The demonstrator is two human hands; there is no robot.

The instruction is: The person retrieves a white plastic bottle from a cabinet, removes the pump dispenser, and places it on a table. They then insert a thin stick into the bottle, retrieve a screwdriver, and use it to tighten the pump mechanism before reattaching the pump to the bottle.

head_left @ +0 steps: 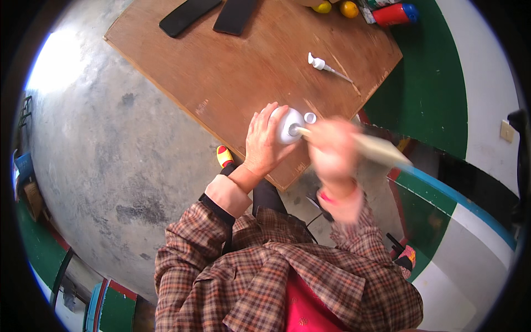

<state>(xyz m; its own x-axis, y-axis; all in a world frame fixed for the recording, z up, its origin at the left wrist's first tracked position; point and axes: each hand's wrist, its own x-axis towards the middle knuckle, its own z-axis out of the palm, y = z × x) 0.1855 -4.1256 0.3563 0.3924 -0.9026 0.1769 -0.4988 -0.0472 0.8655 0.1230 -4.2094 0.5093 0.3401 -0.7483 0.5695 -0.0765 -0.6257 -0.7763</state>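
My left hand [265,137] is wrapped round a white bottle [285,120] standing on the wooden table near its front right edge. The bottle's round mouth is uncovered. My right hand [334,145], smeared by motion, is closed round a long pale yellow thing [381,149], whose kind the blur hides. Its narrow tip meets the bottle's mouth, and its wider end sticks out to the right past the table edge. Just beyond the mouth lies a small white cap [310,118]. Farther off, a white pump top [317,62] with a thin tube rests on the table.
The brown wooden table [221,72] has two black flat objects, one a slab [235,16], at its far left. A red bottle with a blue cap [396,15] and a yellow round thing [349,9] are at the far right. A green and white wall [437,77] stands beyond.
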